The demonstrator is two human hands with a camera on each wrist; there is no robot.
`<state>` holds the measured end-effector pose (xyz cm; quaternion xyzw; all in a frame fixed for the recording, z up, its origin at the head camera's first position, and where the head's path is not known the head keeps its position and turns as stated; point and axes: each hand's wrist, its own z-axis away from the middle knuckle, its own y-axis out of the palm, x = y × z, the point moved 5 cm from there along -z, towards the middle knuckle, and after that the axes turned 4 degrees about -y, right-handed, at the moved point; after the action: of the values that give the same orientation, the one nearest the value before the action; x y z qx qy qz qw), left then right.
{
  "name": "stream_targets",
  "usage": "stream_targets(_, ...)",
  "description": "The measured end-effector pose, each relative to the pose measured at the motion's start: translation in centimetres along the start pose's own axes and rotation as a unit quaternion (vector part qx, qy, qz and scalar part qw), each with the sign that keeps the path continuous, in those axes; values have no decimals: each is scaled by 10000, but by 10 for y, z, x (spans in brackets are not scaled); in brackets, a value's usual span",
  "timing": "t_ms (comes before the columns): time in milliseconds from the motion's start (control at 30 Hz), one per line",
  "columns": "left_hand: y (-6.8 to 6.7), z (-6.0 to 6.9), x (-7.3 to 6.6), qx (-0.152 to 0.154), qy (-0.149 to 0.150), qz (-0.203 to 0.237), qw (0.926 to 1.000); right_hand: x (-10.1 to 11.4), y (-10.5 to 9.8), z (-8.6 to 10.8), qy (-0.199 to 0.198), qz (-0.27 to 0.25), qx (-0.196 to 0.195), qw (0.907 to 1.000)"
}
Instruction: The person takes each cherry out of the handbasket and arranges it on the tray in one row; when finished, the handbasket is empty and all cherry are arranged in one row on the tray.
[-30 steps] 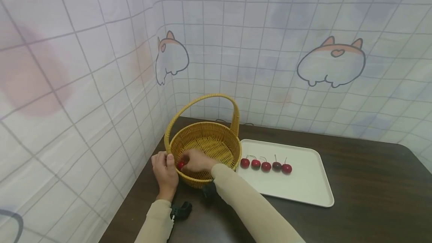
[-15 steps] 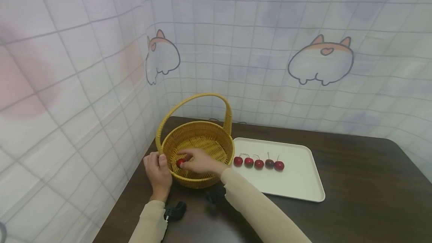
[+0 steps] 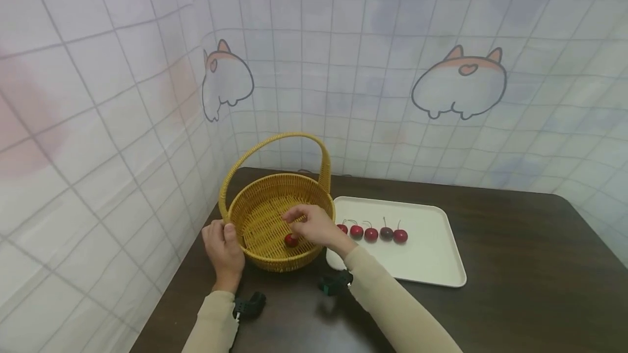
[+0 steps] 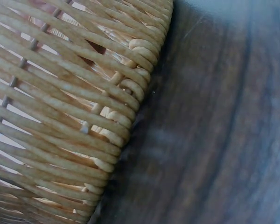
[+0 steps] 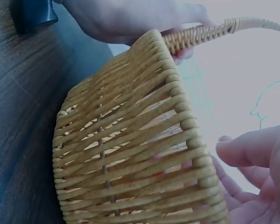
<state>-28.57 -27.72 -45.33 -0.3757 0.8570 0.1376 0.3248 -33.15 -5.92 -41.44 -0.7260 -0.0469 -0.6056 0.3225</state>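
My left hand (image 3: pixel 224 249) grips the yellow woven basket (image 3: pixel 282 263) at its left rim, where the arched handle joins. In the right wrist view, fingers of that left hand (image 5: pixel 135 21) show on both sides of the handle's foot. The left wrist view holds only the basket's side (image 4: pixel 60 107) and the table. Over the basket's right part is my right hand (image 3: pixel 316 226), its thumb and fingers apart and holding nothing. One red cherry (image 3: pixel 291 241) is in the basket, just below that hand; its stem cannot be made out.
Right of the basket, a white tray (image 3: pixel 427 260) bears a row of several stemmed cherries (image 3: pixel 371 234), the leftmost partly behind my right hand. The dark wooden table (image 3: pixel 515 266) meets a grid-patterned cloth (image 3: pixel 368 124) behind and at left.
The right hand has let go of the cherry and moved up and right. The cherry has shifted right inside the basket. My left hand keeps its hold; the head view has turned slightly.
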Motion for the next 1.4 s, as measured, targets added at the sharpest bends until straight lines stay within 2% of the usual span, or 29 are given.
stream_targets(133,0,-1,0,10,-20,33,10000,1,3,-4,83,604,205,9979)
stream_targets(267,0,-1,0,-31,11,58,10000,-1,10,-10,-5,1258,493,9908)
stream_targets(500,1,-2,1,-2,30,31,10000,-5,26,-15,-102,2152,1396,9665)
stream_targets(600,2,-3,0,3,45,29,10000,-5,30,-15,-57,2325,1617,9591)
stream_targets(900,1,-1,2,-54,-10,-5,10000,-6,34,-13,-117,2302,2338,9446)
stream_targets(1067,1,1,2,-17,-16,-8,10000,-9,33,-13,-89,2229,2463,9432)
stream_targets(1100,1,1,2,-10,-7,5,10000,-9,33,-13,-80,2186,2424,9452)
stream_targets(1200,1,1,1,-26,43,34,10000,-8,30,-14,-91,2003,2099,9569)
stream_targets(1300,0,0,1,-46,64,44,10000,-6,25,-15,-136,1813,1586,9705)
stream_targets(1400,0,0,2,-56,63,35,10000,-4,19,-13,-260,1718,1194,9775)
